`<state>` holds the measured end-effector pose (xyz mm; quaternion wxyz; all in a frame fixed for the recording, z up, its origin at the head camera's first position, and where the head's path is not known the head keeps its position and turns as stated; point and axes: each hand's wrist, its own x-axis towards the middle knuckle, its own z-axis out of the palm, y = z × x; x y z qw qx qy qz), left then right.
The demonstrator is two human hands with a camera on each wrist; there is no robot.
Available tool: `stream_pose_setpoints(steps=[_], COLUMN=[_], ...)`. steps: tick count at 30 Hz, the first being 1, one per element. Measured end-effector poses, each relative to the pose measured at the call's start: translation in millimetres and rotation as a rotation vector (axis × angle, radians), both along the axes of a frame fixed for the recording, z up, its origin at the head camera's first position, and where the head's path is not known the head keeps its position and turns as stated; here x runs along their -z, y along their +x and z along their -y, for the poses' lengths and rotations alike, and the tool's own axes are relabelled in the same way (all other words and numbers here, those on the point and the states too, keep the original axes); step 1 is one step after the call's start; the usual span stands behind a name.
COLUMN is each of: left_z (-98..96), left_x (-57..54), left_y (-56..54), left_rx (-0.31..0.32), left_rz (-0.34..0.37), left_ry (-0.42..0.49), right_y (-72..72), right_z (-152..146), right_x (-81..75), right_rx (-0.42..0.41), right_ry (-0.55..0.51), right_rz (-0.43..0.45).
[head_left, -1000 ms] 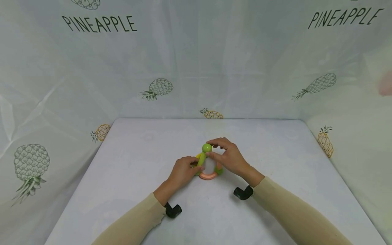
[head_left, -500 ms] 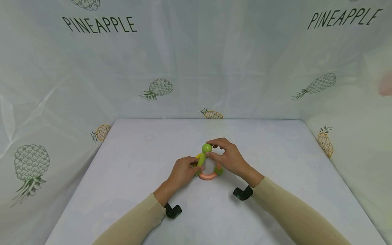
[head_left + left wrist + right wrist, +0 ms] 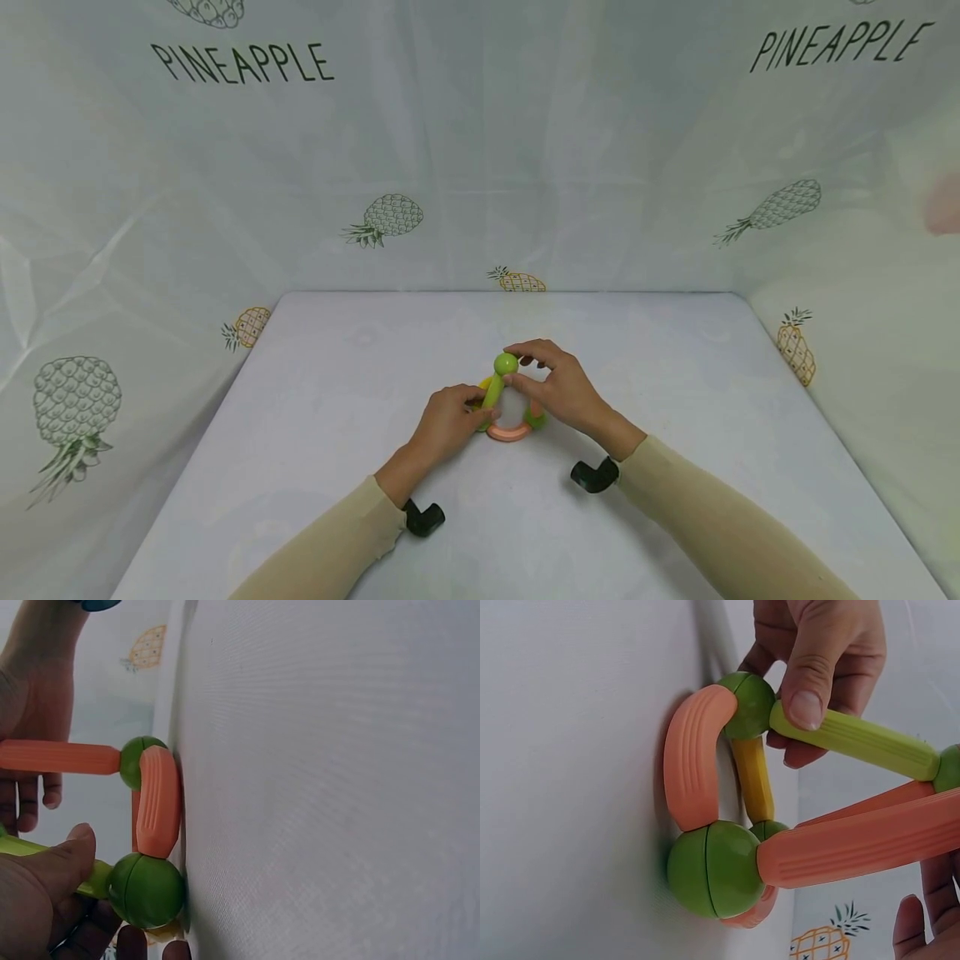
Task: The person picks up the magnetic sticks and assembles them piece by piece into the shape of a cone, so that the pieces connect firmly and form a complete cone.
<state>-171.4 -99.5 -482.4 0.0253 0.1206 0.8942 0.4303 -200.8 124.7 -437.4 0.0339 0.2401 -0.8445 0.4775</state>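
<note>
A small frame of magnetic building rods and green balls stands at the middle of the table. My left hand (image 3: 446, 421) pinches the light green rod (image 3: 859, 741) near the lower green ball (image 3: 146, 891), thumb on the near side. My right hand (image 3: 566, 387) holds the top green ball (image 3: 506, 364) between thumb and fingers. From that ball the light green rod slopes down to the left; an orange straight rod (image 3: 862, 841) also rises toward the top. Around the base run an orange curved rod (image 3: 691, 761) and a yellow rod (image 3: 754, 780). Fingers partly hide the far side.
The white table (image 3: 360, 350) extends around the frame on all sides. Behind and beside it hangs a pale curtain (image 3: 600, 167) with pineapple prints. Black elbow-shaped pieces sit by the left cuff (image 3: 424, 520) and the right cuff (image 3: 630, 454).
</note>
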Motion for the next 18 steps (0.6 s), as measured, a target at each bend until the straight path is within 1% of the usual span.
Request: stream_pose_setpoints(steps=[6,10,15,18], left_z=[0.3,0.4,0.7,0.8], left_x=[1.5,1.2,0.1,-2.3], left_y=[-0.2,0.6,2.2,1.5], left_rx=[0.006,0.006,0.018,0.003], left_rz=[-0.022,-0.031,-0.062,-0.074], left_ry=[-0.035,-0.024,-0.010,-0.006], right_y=[3.8,7.5,13.2,17.5], right_z=[-2,-6,-13,-18], right_x=[-1.6,-0.6,5.6,11.3], right_rx=[-0.014,-0.035,-0.069,-0.081], right_ry=[-0.009,-0.001,-0.003,-0.016], right_rz=[0.015,0.005,-0.021,-0.027])
